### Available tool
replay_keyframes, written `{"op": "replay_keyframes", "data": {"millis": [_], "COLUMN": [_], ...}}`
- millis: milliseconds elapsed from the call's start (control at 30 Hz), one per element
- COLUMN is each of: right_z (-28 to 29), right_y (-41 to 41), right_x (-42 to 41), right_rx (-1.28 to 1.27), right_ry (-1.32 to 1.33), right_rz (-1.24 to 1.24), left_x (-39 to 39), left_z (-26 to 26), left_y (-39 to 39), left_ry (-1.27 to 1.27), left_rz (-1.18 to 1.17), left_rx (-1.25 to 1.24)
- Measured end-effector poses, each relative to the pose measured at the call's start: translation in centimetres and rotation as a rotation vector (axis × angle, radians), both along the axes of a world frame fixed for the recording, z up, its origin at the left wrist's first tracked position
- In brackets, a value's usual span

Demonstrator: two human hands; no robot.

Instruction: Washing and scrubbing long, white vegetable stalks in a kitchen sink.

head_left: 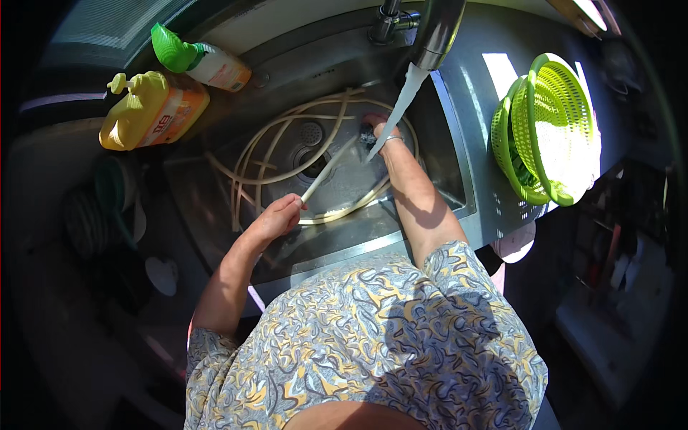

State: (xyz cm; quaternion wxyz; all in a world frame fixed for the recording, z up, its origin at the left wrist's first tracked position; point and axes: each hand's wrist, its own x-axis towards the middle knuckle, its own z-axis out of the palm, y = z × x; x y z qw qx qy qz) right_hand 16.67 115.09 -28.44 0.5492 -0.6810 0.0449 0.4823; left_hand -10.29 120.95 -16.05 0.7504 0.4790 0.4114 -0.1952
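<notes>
Pale yellow flexible tubing (336,128) lies in loose loops in a stainless steel sink (441,177). My left hand (280,214), at the sink's near left, is closed around one straight stretch of it. That stretch slants up to the right, towards my right hand (382,124). There my fingers hold a dark, shiny scrubber, apparently a steel wool pad (367,135), at the tubing's far end. Whether the pad wraps around the tubing is hard to tell. A stream of water (398,110) falls from the faucet (436,43) just beside my right hand.
Two green plastic colanders (561,129) lean together on the right counter. At the back left stand a yellow pump jug (153,115) and a white spray bottle (217,67) with a green head. A drain strainer (310,133) sits inside the sink. Dishes (86,220) are stacked in shadow at left.
</notes>
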Motion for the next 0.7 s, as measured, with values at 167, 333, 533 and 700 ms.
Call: {"op": "replay_keyframes", "data": {"millis": [167,333,533,700], "right_z": [0.8,4.3,-2.1,1.2], "right_y": [-0.1,-0.4,-2.2,-2.6], "right_x": [-2.5,-6.4,2.1,0.3], "right_rx": [0.204,0.203,-0.026,-0.004], "right_ry": [0.003,0.06,-0.104,-0.022], "right_rz": [0.164,0.472,-0.152,0.095], "left_x": [4.4,6.4,6.3,6.2], "left_z": [-3.7,-7.5,-0.3,-2.1], "left_y": [-0.3,-0.7,-1.6,-1.1], "left_ry": [-0.046,-0.125,0.129,0.231], "left_rz": [0.076,-0.233,-0.482,-0.415], "left_rx": [0.012,0.989,1.046,1.106]}}
